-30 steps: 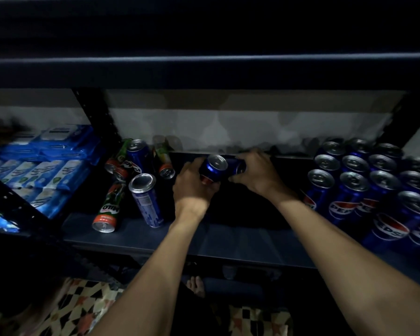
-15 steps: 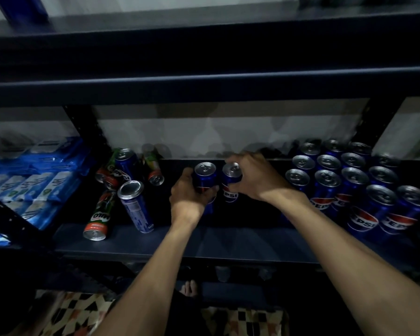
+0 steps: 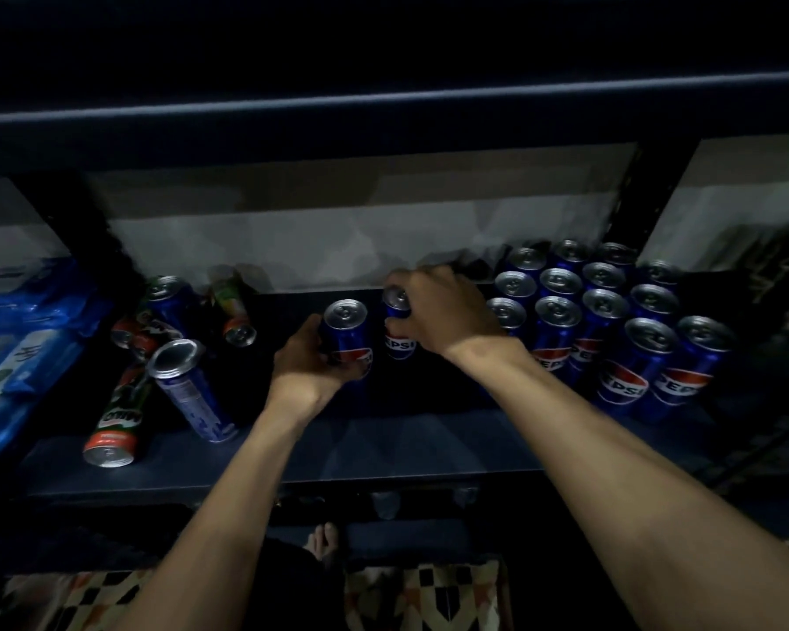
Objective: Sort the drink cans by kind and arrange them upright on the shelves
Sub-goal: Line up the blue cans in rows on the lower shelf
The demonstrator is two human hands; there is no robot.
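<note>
Grip report: left hand (image 3: 308, 357) on left can (image 3: 349, 341), right hand (image 3: 445, 311) on right can (image 3: 399, 332)

The left hand's fingers (image 3: 315, 327) curl round the left side of the left can. Their tips are hidden behind its blue body, and the logo shows only in part. The right hand's fingers (image 3: 422, 280) arch down over the right can and clasp it near the top. They cover half of its silver lid, and only "EPSI" can be read below. Both cans stand upright, just beside each other at the middle of the frame. Their bases sink into shadow, so I cannot tell whether they rest on the shelf (image 3: 383, 453) or hang just above it.

To the right of centre is a block of upright Pepsi cans (image 3: 611, 321), packed in rows. The right wrist hides the nearest of them, and the back row fades into the dark.

At left of centre lies a jumble of cans (image 3: 165, 339). A green Milo can (image 3: 112, 423) lies on its side with its end toward the camera. A blue can (image 3: 192, 389) leans against the heap, its print too blurred to read. The cans behind them overlap and cannot be counted.

Blue packets (image 3: 24, 348) at the left edge are cut off by the frame. The upper shelf (image 3: 383, 102) fills the top in near black. Along the bottom, toes (image 3: 322, 537) and a patterned floor (image 3: 429, 594) show between the forearms.
</note>
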